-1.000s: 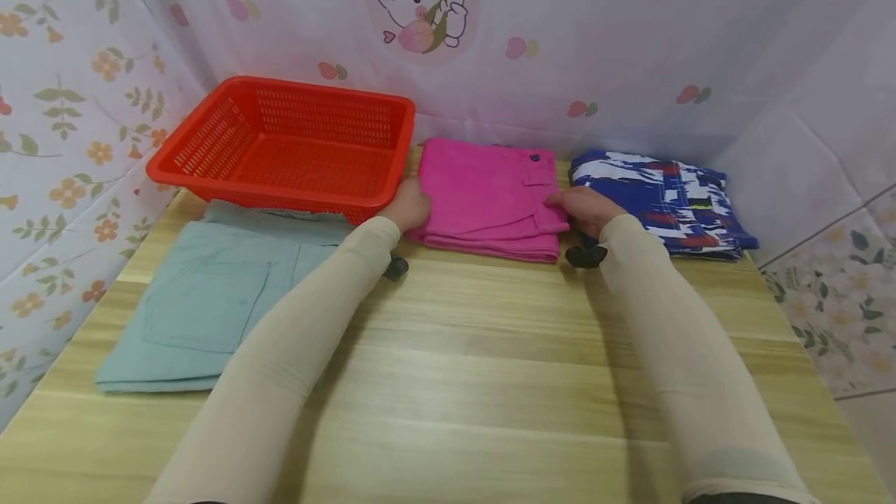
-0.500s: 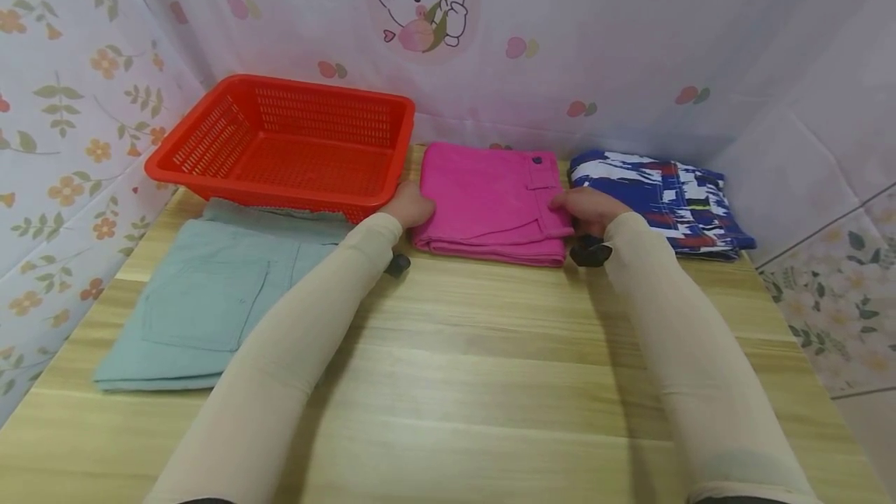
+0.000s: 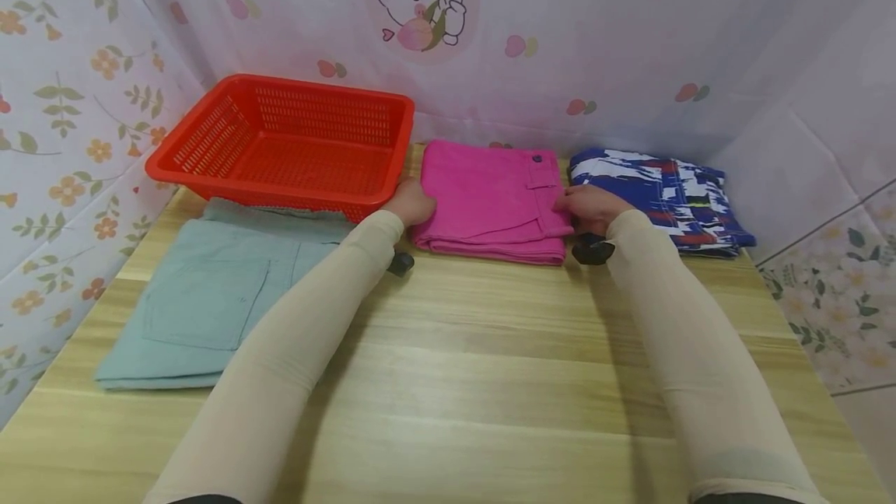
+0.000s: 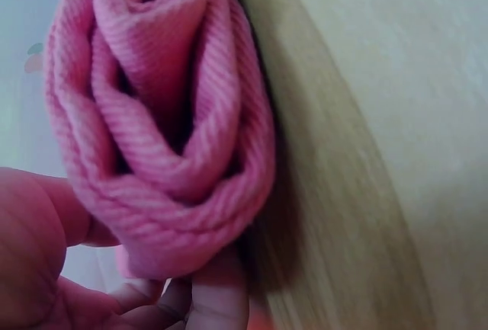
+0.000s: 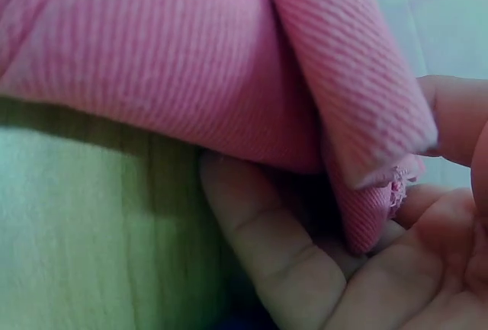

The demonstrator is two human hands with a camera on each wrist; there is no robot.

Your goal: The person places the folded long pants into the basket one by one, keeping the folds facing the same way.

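Note:
A folded pair of pink pants (image 3: 483, 193) lies at the back middle of the wooden table, its waistband with a dark button toward the right. My left hand (image 3: 411, 204) holds the left edge; in the left wrist view the thumb is on one side of the rolled layers (image 4: 175, 155) and the fingers curl beneath. At the opposite edge, my right hand (image 3: 593, 207) pinches the waistband end. The right wrist view shows its fingers (image 5: 259, 223) tucked under the ribbed pink cloth (image 5: 175, 56), with the thumb on top.
A red plastic basket (image 3: 315, 197) stands at the back left, right beside my left hand. Folded pale green pants (image 3: 203, 298) lie in front of it, partly behind my left sleeve. Folded blue-white-red patterned pants (image 3: 672, 201) lie right of my right hand. Printed curtains (image 3: 560, 37) border the table.
The pink pants have shifted slightly right and toward me, with both hands moving along on their edges. Over the last half second they have hardly moved.

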